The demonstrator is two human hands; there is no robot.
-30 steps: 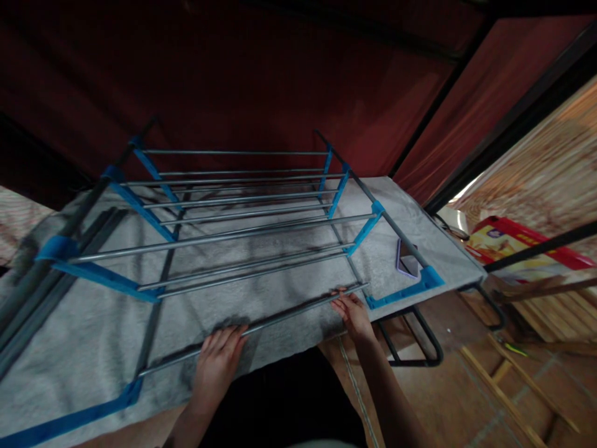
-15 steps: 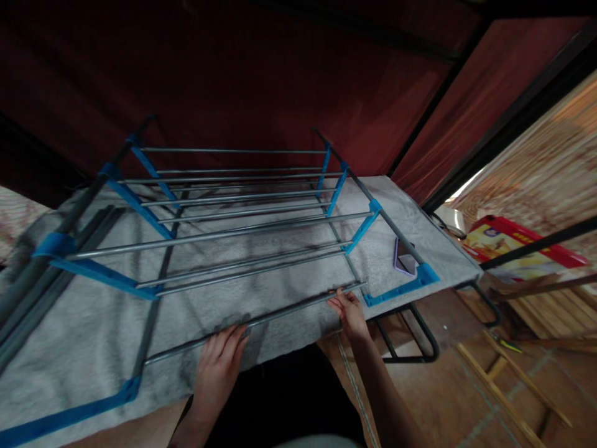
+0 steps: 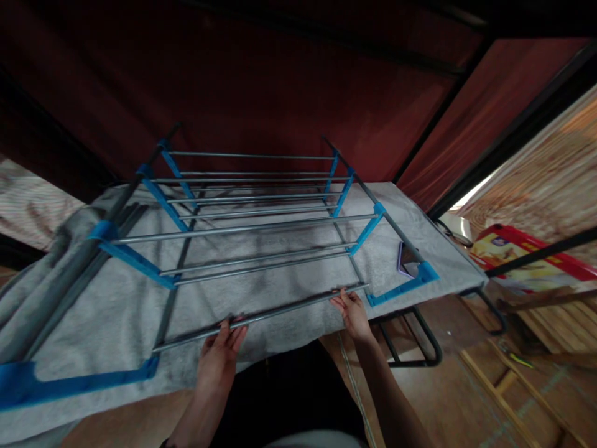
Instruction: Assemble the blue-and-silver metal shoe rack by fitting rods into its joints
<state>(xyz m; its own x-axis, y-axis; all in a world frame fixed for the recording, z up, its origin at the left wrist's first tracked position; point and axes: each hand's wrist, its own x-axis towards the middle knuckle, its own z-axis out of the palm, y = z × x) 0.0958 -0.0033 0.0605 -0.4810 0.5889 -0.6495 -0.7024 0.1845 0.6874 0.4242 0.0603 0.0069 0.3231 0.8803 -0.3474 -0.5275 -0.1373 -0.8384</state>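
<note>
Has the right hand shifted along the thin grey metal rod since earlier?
No. The right hand stays at the thin grey metal rod's end beside the blue corner bracket.

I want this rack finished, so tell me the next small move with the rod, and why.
Probably slide the rod to the right, into the right bracket. The left hand and the right hand are both on it. Its right end stops just short of that blue bracket, while the other rods sit in theirs.
</note>
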